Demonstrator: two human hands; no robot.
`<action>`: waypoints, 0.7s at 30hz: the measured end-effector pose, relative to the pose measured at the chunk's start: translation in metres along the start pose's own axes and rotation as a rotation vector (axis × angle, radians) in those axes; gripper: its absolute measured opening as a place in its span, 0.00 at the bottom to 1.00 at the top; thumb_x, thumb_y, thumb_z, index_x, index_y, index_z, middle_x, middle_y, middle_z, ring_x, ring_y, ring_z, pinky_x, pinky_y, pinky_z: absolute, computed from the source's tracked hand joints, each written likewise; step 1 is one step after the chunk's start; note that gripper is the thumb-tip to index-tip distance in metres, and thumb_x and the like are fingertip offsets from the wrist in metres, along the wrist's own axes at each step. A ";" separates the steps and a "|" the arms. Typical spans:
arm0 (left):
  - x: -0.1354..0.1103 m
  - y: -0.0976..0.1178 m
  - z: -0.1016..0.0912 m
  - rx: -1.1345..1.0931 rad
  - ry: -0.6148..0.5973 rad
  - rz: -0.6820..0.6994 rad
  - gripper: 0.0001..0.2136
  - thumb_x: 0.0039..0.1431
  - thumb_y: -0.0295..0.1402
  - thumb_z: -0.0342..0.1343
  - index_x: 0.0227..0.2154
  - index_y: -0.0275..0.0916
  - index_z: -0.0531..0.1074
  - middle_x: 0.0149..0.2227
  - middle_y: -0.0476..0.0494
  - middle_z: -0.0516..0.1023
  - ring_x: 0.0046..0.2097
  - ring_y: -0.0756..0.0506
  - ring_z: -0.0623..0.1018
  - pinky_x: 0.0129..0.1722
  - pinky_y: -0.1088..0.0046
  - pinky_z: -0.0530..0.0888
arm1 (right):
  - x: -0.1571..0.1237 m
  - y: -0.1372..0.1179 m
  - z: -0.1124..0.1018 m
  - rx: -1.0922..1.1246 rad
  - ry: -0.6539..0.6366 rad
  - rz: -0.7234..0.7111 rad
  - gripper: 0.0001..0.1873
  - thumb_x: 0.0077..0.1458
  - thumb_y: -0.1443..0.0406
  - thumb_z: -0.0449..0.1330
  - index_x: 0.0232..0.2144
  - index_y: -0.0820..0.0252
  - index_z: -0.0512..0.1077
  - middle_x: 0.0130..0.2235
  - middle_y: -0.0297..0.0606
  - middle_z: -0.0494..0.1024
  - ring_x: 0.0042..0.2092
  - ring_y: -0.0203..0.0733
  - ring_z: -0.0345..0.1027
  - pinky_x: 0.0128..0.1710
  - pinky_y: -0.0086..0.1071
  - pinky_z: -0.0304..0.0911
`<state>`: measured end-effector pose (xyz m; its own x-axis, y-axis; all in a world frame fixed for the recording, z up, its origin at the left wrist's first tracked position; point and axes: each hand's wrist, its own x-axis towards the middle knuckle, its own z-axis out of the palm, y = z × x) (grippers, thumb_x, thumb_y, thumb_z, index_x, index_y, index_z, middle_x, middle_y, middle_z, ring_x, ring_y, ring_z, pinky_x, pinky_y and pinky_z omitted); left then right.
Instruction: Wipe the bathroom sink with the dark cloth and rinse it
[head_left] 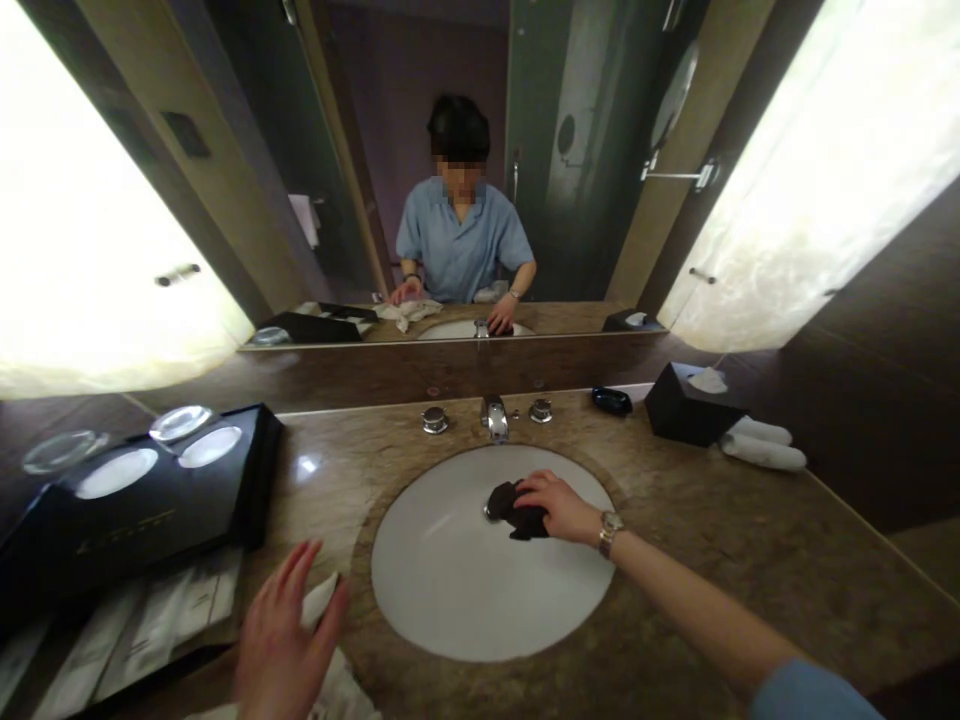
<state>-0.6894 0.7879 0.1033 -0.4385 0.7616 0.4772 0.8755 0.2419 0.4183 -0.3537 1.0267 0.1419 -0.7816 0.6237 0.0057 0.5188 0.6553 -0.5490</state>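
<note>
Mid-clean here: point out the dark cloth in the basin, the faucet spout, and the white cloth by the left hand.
dark cloth [517, 510], head view, on its bunched middle beside the right hand's fingers.
faucet spout [495, 418], head view, on the chrome spout's top.
white cloth [321, 598], head view, on the fold showing beside the left hand.

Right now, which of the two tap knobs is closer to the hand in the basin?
The right knob, on the far side of the spout from the left knob. The right hand, pressing a dark cloth, lies below it.
</note>
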 end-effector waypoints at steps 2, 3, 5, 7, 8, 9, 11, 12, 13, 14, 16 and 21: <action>0.060 0.034 0.015 0.087 -0.151 0.089 0.24 0.65 0.40 0.43 0.59 0.32 0.65 0.61 0.29 0.69 0.62 0.34 0.67 0.63 0.52 0.65 | 0.016 0.000 0.015 0.309 -0.001 0.103 0.27 0.36 0.79 0.60 0.40 0.55 0.81 0.54 0.40 0.77 0.60 0.53 0.60 0.64 0.49 0.51; 0.088 0.048 0.029 0.174 -0.229 0.090 0.24 0.64 0.37 0.44 0.60 0.32 0.65 0.63 0.31 0.68 0.64 0.33 0.65 0.64 0.50 0.63 | 0.025 0.000 0.024 0.516 0.015 0.193 0.24 0.36 0.78 0.61 0.37 0.56 0.81 0.51 0.40 0.78 0.58 0.52 0.63 0.62 0.48 0.54; 0.138 0.070 0.064 0.329 -0.350 0.118 0.26 0.64 0.34 0.45 0.64 0.34 0.61 0.67 0.34 0.62 0.67 0.33 0.60 0.66 0.46 0.58 | 0.045 0.000 0.043 0.878 0.065 0.379 0.14 0.41 0.74 0.63 0.33 0.58 0.79 0.41 0.39 0.79 0.47 0.46 0.71 0.51 0.42 0.66; 0.179 0.082 0.100 0.434 -0.426 0.166 0.29 0.64 0.32 0.48 0.67 0.36 0.56 0.70 0.35 0.55 0.70 0.33 0.56 0.66 0.44 0.54 | 0.065 0.000 0.059 1.059 0.124 0.512 0.05 0.48 0.66 0.62 0.31 0.60 0.74 0.33 0.36 0.76 0.35 0.40 0.71 0.33 0.33 0.67; 0.196 0.086 0.115 0.467 -0.454 0.206 0.30 0.63 0.32 0.49 0.68 0.37 0.54 0.71 0.35 0.53 0.70 0.32 0.54 0.67 0.43 0.53 | 0.075 0.000 0.065 1.108 0.157 0.553 0.06 0.51 0.63 0.62 0.31 0.60 0.72 0.30 0.34 0.74 0.30 0.37 0.69 0.28 0.30 0.64; 0.211 0.088 0.128 0.491 -0.485 0.250 0.30 0.63 0.31 0.49 0.68 0.38 0.53 0.72 0.35 0.51 0.71 0.32 0.52 0.67 0.43 0.53 | 0.085 0.001 0.070 1.172 0.198 0.593 0.07 0.53 0.62 0.61 0.32 0.60 0.70 0.28 0.32 0.72 0.28 0.35 0.67 0.25 0.27 0.61; 0.235 0.089 0.146 0.518 -0.556 0.342 0.28 0.64 0.31 0.48 0.67 0.42 0.56 0.70 0.34 0.56 0.69 0.32 0.56 0.66 0.45 0.54 | 0.102 0.004 0.078 1.299 0.279 0.659 0.09 0.55 0.60 0.60 0.33 0.59 0.67 0.26 0.28 0.69 0.25 0.31 0.64 0.23 0.24 0.58; 0.245 0.089 0.152 0.519 -0.594 0.381 0.26 0.65 0.31 0.47 0.65 0.43 0.60 0.67 0.33 0.61 0.67 0.32 0.61 0.65 0.48 0.57 | 0.110 0.006 0.080 1.358 0.305 0.684 0.09 0.56 0.60 0.59 0.33 0.60 0.66 0.26 0.28 0.68 0.24 0.31 0.63 0.22 0.24 0.58; 0.253 0.089 0.157 0.515 -0.630 0.408 0.23 0.65 0.31 0.46 0.63 0.43 0.64 0.63 0.32 0.67 0.63 0.33 0.67 0.62 0.51 0.62 | 0.117 0.008 0.082 1.412 0.321 0.703 0.09 0.56 0.60 0.59 0.33 0.60 0.66 0.25 0.27 0.68 0.23 0.30 0.62 0.22 0.24 0.57; 0.259 0.088 0.162 0.507 -0.658 0.417 0.20 0.66 0.31 0.45 0.59 0.43 0.68 0.57 0.31 0.72 0.58 0.34 0.71 0.58 0.53 0.66 | 0.123 0.010 0.084 1.461 0.330 0.721 0.09 0.56 0.60 0.60 0.32 0.61 0.66 0.24 0.27 0.67 0.22 0.30 0.61 0.21 0.24 0.57; 0.267 0.088 0.169 0.489 -0.691 0.398 0.18 0.67 0.32 0.42 0.53 0.40 0.72 0.50 0.29 0.74 0.50 0.33 0.76 0.49 0.56 0.72 | 0.134 0.015 0.088 1.542 0.340 0.751 0.08 0.55 0.62 0.60 0.31 0.61 0.67 0.24 0.27 0.67 0.22 0.30 0.61 0.20 0.24 0.55; 0.270 0.090 0.182 0.433 -0.705 0.252 0.23 0.68 0.43 0.40 0.54 0.33 0.68 0.49 0.23 0.73 0.44 0.29 0.79 0.39 0.56 0.74 | 0.148 0.021 0.097 1.656 0.382 0.795 0.08 0.56 0.63 0.60 0.31 0.60 0.65 0.23 0.26 0.66 0.22 0.29 0.60 0.20 0.23 0.52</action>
<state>-0.6923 1.1250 0.1287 -0.1184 0.9838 -0.1343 0.9928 0.1147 -0.0353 -0.4916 1.0919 0.0502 -0.3274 0.7376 -0.5905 -0.3249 -0.6748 -0.6626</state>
